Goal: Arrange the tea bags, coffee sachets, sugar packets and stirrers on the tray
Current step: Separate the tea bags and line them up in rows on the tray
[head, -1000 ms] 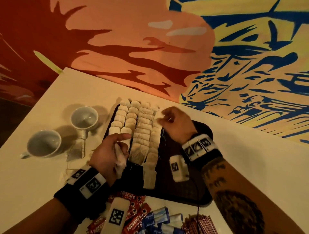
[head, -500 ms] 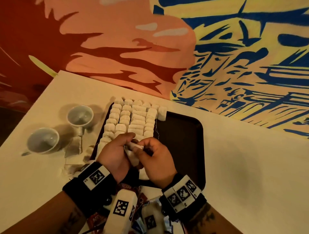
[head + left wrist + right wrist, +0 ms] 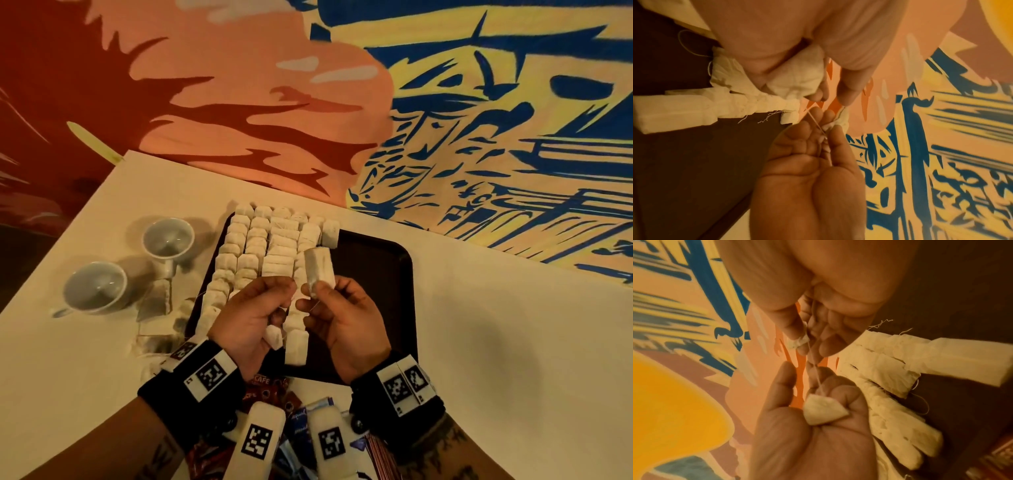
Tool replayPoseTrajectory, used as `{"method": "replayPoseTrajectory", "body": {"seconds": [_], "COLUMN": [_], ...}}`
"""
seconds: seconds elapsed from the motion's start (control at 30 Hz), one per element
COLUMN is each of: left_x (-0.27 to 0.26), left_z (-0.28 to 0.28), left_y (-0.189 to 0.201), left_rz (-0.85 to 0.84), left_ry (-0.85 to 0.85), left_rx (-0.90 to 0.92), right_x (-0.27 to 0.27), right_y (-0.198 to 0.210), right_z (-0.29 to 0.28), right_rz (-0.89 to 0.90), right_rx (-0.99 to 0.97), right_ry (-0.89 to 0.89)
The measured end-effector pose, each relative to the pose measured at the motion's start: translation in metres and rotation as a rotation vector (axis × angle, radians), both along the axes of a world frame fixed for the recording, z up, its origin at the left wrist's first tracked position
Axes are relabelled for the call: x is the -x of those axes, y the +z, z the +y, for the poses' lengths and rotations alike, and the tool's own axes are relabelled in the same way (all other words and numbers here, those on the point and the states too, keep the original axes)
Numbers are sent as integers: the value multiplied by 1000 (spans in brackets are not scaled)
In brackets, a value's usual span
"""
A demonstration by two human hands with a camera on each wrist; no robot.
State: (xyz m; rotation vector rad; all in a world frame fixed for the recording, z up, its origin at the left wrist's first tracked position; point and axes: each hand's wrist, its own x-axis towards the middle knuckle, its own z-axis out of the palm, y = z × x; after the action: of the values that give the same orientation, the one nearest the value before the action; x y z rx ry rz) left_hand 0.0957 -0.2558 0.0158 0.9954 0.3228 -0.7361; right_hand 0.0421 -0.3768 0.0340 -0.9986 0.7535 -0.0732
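Half a second before, both hands were bunched together low over the tray [image 3: 394, 274], fiddling with one bag. Now they had come apart a little. The right hand [image 3: 346, 322] had lifted a tea bag [image 3: 320, 270] up, so it stood on end above the tray. Its thumb and first finger pinched the bottom of the bag; the other fingers were loosely curled. The left hand [image 3: 250, 322] was just beside it, with its fingertips pinched together and another bag [image 3: 274, 337] tucked in its palm. That probably meant the bag had been pulled free and was ready to go down next to the rows [image 3: 267, 246] at the far left of the tray. The right half of the tray was still bare and dark.

The head view showed the whole table: two cups [image 3: 130, 267] on the left, a few loose bags near them, and the red sachets [image 3: 267, 390], blue packets [image 3: 299, 418] and stirrers [image 3: 380, 455] waiting near the wrists, not yet on the tray. So a lot was left to do.

The wrist views showed something the head view barely showed: a thin string [image 3: 815, 369] pulled tight between the two hands. In the left wrist view it [image 3: 816, 125] ran from the left fingertips to the right hand. In the right wrist view the left hand [image 3: 807, 426] held a folded bag in its palm. The string could snag, so it would need a gentle pull.
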Motion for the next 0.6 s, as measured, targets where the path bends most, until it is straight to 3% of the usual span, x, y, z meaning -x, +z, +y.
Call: {"method": "replayPoseTrajectory", "body": {"seconds": [0.13, 0.2, 0.3, 0.37, 0.5, 0.6], "left_x": [3, 1, 0, -1, -9, -12], "left_z": [-1, -1, -1, -1, 1, 1], "left_y": [-3, -4, -5, -6, -12, -11], "left_rz": [-82, -110, -227, -269, -220, -161], "left_ry": [3, 46, 68, 94, 134, 148], "left_rx": [-158, -191, -300, -346, -335, -300], "right_x": [-2, -4, -1, 1, -10, -24], "right_y": [3, 0, -1, 3, 14, 13], "right_z": [-7, -14, -25, -28, -41, -58], "right_rz": [-41, -9, 35, 2, -106, -154], "right_rx": [-120, 50, 401, 440, 138, 85], "right_ry": [-113, -59, 208, 303, -6, -152]}}
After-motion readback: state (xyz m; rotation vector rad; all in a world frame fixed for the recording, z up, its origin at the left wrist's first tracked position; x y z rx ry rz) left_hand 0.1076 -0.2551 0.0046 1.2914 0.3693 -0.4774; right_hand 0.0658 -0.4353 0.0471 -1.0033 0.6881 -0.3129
